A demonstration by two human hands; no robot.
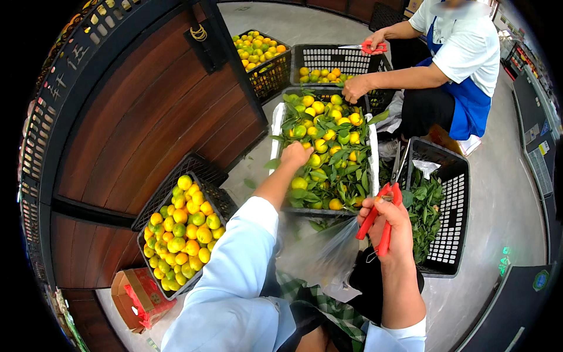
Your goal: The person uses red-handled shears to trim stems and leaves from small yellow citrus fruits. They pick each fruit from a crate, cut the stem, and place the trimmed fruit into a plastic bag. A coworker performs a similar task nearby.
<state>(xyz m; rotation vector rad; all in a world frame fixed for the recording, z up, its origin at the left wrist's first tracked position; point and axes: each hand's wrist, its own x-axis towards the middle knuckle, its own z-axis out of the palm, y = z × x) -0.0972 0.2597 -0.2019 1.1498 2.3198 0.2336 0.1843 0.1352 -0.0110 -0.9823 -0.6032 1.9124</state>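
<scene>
My right hand (391,229) holds spring-loaded snips (383,215) with red handles, their metal blades pointing away from me. My left hand (297,155) reaches into the left side of a crate (323,213) heaped with leafy mandarins (322,145). Its fingers are curled at a yellow mandarin (306,145), and the back of the hand hides whether they grip it. White sheeting (374,154) lines the crate's sides. A clear plastic bag (321,246) hangs between the crate and my lap.
Leaves (424,215) fill part of a black crate (462,220) at right. Leafless mandarins (182,229) heap a crate at left, by a cardboard box (143,299). Beyond stand two more fruit crates (268,81) (303,53). A co-worker (462,57) holds red-handled scissors (367,46). A wooden panel (145,110) borders the left.
</scene>
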